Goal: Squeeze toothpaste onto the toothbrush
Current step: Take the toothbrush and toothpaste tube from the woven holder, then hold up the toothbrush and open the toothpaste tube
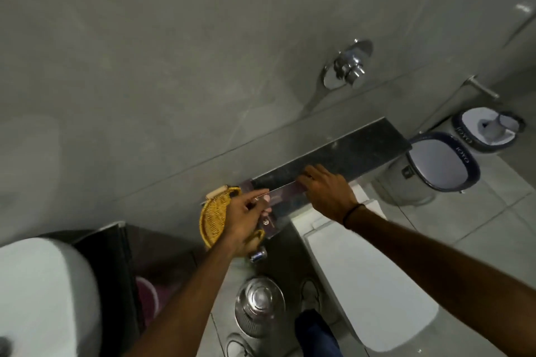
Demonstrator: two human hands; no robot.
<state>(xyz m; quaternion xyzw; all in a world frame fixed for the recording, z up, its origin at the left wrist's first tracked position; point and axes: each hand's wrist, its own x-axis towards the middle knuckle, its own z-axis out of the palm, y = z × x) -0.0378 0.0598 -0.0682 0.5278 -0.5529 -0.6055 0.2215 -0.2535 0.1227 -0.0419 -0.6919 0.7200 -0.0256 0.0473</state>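
A long, dark purple packet [275, 206] with a pale thin top edge is stretched between both hands above the dark stone shelf [348, 153]. My left hand [246, 220] pinches its left end, over a yellow wicker tray [213, 216]. My right hand [326, 190] grips its right end. What is inside the packet I cannot tell; no bare toothbrush shows. A small blue and silver tube-like thing [258, 255] lies just below my left hand, partly hidden by it.
A white washbasin [43, 293] is at the lower left and a white toilet lid [368, 284] at the lower right. A steel bin [259, 304] stands on the floor between them. Two blue-rimmed buckets [443, 162] stand at the right. A chrome valve [348, 65] juts from the wall.
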